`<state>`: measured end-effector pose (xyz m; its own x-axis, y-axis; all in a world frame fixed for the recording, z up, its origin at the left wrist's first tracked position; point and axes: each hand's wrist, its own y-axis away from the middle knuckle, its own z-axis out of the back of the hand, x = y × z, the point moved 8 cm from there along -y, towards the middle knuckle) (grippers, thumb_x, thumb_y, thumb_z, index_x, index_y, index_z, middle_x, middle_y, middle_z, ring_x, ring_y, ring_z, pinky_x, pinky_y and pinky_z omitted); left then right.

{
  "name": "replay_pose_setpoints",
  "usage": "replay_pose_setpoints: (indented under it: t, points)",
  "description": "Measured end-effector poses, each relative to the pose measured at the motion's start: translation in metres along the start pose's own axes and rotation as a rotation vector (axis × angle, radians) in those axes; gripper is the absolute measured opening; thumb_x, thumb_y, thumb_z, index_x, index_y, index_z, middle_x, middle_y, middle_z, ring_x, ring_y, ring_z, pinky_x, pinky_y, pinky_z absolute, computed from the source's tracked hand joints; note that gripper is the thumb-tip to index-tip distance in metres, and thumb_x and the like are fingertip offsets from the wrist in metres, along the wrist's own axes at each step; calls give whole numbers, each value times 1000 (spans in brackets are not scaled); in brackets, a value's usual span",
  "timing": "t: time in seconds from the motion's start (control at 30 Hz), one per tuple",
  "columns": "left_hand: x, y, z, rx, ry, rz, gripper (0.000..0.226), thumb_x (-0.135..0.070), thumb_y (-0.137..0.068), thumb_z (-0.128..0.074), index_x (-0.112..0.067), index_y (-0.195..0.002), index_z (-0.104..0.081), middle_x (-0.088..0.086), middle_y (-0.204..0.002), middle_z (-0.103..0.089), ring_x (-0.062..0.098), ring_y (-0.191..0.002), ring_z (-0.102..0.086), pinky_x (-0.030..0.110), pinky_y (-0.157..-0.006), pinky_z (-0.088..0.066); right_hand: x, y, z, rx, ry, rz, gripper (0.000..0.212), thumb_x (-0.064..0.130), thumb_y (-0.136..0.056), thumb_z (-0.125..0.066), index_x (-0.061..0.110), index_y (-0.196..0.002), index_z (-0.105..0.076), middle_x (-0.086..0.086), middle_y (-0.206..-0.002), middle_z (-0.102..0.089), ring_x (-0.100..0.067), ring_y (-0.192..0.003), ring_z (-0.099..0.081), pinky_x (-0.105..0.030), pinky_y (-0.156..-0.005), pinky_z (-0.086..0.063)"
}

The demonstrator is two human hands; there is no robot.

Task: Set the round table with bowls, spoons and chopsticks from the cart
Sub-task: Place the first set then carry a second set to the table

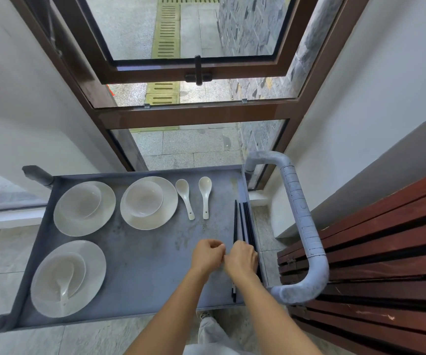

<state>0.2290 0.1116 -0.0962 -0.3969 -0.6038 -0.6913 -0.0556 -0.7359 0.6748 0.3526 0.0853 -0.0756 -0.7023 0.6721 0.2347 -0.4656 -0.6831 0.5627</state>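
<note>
**Item under handling:** a bundle of thin black chopsticks [244,221] lies lengthwise against the right wall of the flat grey metal cart tray [155,265], lower centre-right of the frame. The far ends fan slightly, and the near ends show below the wrist. The right hand [242,260] lies over their middle, its grip curled down around them. The left hand [208,254] touches it from the left with fingers curled in. Whether that grip pinches a stick or nothing cannot be told.

**Assessment:** the step in hand is collecting the black chopsticks from the cart. The task looks to be at an early stage, since three settings sit on the tray and the round table is not in view. The next move calls for evening the sticks into a bundle, lifting them clear of the tray wall and carrying them to the table.

**Other task items, leftward:**
- Two white ceramic soup spoons [205,196] lie side by side at frame centre.
- Three shallow white bowls [144,198] each rest on a round white plate [155,221].
- The lower-left bowl [78,262] holds a third spoon [65,285].

**Surroundings:**
- A pale grey tubular cart handle [301,221] is at the right.
- A dark red slatted wooden bench [386,252] is at the right edge.
- A brown-framed glazed window [194,116] is at the top.
</note>
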Motion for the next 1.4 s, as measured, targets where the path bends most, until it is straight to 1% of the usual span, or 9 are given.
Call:
replay_pose_setpoints:
  t: [0.17, 0.23, 0.33, 0.63, 0.93, 1.07, 1.17, 1.3, 1.4]
  points:
    - [-12, 4, 16, 17, 68, -47, 22, -18, -99, -65, -5, -113, -74, 11, -105, -76, 22, -94, -73, 41, -91, -61, 9, 5, 0, 89, -197, 79, 15, 22, -94, -61, 13, -82, -59, -6, -87, -63, -16, -65, -56, -23, -45, -38]
    - [-19, 8, 22, 46, 68, -79, 20, -19, -97, -67, -3, -104, -77, 14, -100, -79, 22, -92, -74, 39, -87, -61, 15, 14, -8, 275, -439, 133, 17, 18, -95, -59, 12, -80, -67, -9, -84, -72, -22, -75, -71, -29, -62, -60]
    - [-17, 21, 31, 176, 107, -107, 21, -22, -95, -71, -2, -92, -78, 18, -92, -79, 26, -84, -74, 42, -84, -59, 16, 41, -13, 516, -783, 195, 11, 14, -97, -67, 8, -101, -75, -14, -96, -79, -23, -93, -77, -41, -84, -65]
    - [43, 69, 76, 372, 285, -22, 32, -38, -92, -74, -10, -106, -79, 19, -104, -79, 34, -98, -77, 37, -81, -62, 26, 101, -43, 815, -737, 304, 20, 13, -94, -74, 0, -110, -74, -15, -98, -79, -29, -99, -77, -44, -90, -63]
    - [69, 87, 188, 228, 406, -51, 31, -37, -97, -68, -10, -105, -81, 16, -98, -80, 26, -92, -78, 31, -79, -62, 142, 127, -86, 788, -783, 408, 12, 7, -92, -74, 12, -99, -82, -13, -96, -81, -25, -92, -79, -30, -75, -63]
    - [84, 87, 316, -336, 232, -164, 33, -39, -92, -73, -9, -103, -80, -3, -82, -81, 13, -75, -76, 27, -70, -60, 195, 123, -114, 652, -803, 361, 19, 8, -89, -78, 4, -107, -76, -10, -80, -79, -24, -78, -77, -31, -69, -63]
    - [113, 97, 414, -672, -33, -124, 18, -28, -96, -66, -17, -104, -79, 1, -93, -80, 22, -89, -74, 29, -81, -53, 216, 119, -142, 593, -807, 278, 14, 6, -89, -78, 5, -103, -76, -13, -83, -77, -23, -75, -76, -38, -70, -64]
    - [156, 78, 462, -556, -193, 14, 30, -21, -97, -63, -11, -125, -71, 7, -119, -76, 28, -110, -69, 30, -90, -47, 233, 116, -176, 488, -769, 140, 16, 1, -85, -81, 0, -98, -72, -16, -92, -76, -30, -83, -75, -47, -81, -64]
    - [163, 63, 455, -432, -238, 2, 12, -11, -93, -62, -11, -93, -74, 11, -90, -72, 26, -84, -60, 30, -75, -43, 237, 115, -188, 384, -696, 68, 16, 1, -78, -86, 5, -85, -73, -8, -74, -77, -19, -66, -76, -30, -61, -64]
